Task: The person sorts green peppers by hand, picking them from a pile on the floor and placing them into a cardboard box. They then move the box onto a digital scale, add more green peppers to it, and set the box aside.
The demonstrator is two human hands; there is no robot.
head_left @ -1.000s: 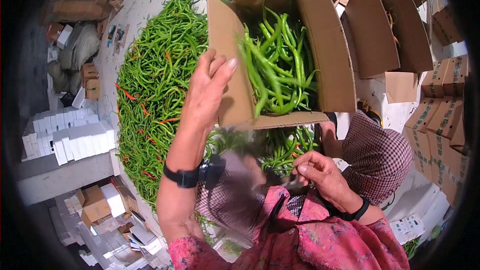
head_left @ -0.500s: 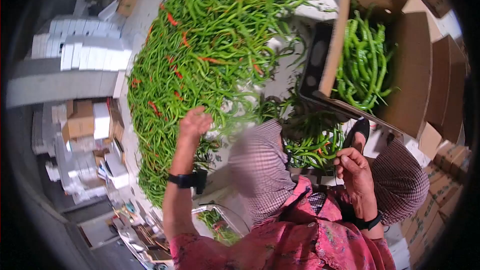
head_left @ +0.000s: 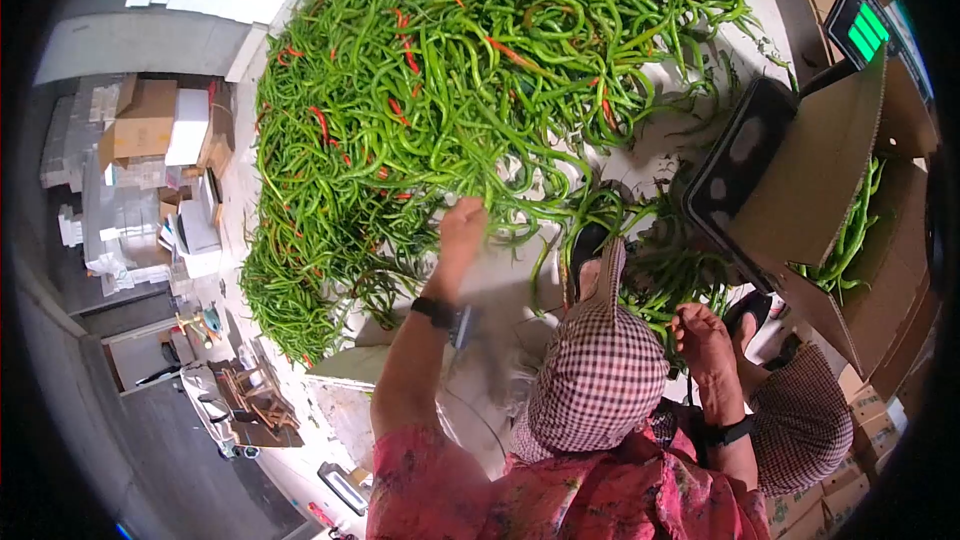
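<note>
My left hand (head_left: 463, 232) is closed at the near edge of a large heap of green chili peppers (head_left: 440, 90), with several red ones mixed in. Its fingers reach in among the peppers, and a blurred bit of green shows beside them. Between my knees lies a smaller pile of green chili peppers (head_left: 645, 300). Just right of that pile my right hand (head_left: 706, 345) is raised, fingers curled and pinched together; what they hold, if anything, is hidden. A cardboard box (head_left: 810, 160) at the right contains more green chili peppers (head_left: 855, 240).
The box stands tilted in view beside a black scale platform (head_left: 735, 155), whose display (head_left: 868, 32) glows green. My checkered knee (head_left: 600, 360) and shoes are close to the peppers. Cartons (head_left: 145, 130) and white stacks fill the left background. More cartons (head_left: 860, 430) lie at the lower right.
My left hand, spread above the heap before, has closed at its near edge. My right hand stays raised with curled fingers. The view has shifted, so the box now appears further right.
</note>
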